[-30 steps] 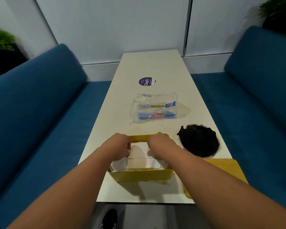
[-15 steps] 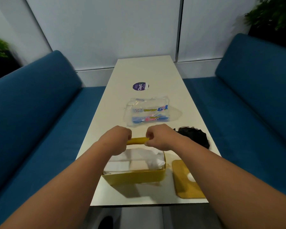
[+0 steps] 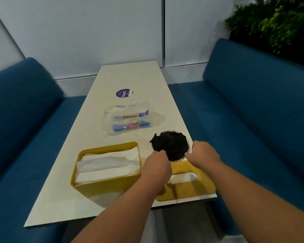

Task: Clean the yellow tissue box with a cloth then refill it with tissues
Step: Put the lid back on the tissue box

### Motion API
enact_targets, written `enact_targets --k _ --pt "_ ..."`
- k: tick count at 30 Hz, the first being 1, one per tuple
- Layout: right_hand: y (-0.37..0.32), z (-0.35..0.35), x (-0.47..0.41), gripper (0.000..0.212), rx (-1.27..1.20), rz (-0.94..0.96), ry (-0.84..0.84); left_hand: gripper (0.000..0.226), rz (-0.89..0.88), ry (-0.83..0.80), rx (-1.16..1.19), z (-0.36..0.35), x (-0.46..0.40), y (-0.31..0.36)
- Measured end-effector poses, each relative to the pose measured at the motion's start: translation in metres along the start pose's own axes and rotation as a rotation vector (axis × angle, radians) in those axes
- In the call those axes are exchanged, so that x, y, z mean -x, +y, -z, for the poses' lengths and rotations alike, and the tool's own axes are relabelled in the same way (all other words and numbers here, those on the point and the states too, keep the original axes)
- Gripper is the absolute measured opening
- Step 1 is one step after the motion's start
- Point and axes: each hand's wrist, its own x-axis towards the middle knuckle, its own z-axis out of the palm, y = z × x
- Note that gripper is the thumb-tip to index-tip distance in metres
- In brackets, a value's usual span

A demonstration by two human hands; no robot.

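While over the lid: both hands reaching, nothing lifted yet.
Left hand (image 3: 157, 166): fingers curled at far edge of flat yellow plastic lid with oval slot (image 3: 191, 188); whether pinching it, cannot tell.
Right hand (image 3: 203, 155): fingers bent at same far edge, touching crumpled black cloth (image 3: 170, 146); grip unclear.
Open yellow plastic tissue box (image 3: 105, 185): left of the fingers, filled with white folded tissues (image 3: 109, 163).
Handling: lid probably light, stiff, smooth; better held by both short edges.

sticker (image 3: 124, 93): "ClayG", on table (image 3: 133, 76) | tissue pack (image 3: 128, 120): "PAPER TOWEL", seen upside down; smaller print unreadable
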Motion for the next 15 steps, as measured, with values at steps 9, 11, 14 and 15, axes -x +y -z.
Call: enact_targets --k 9,11,14,15 --pt "0.050 -0.033 0.015 0.043 0.015 -0.172 -0.153 0.045 0.076 -0.064 -0.160 -0.042 0.001 0.000" --pt "0.051 -0.035 0.015 0.038 -0.010 -0.174 -0.160 0.047 0.090 -0.079 -0.157 -0.044 0.000 0.001" --pt "0.051 -0.036 0.013 0.030 -0.045 -0.173 -0.162 0.051 0.101 -0.092 -0.164 -0.045 -0.002 0.000" --pt "0.051 -0.036 0.013 0.029 -0.050 -0.170 -0.161 0.052 0.106 -0.094 -0.163 -0.045 -0.002 0.000"
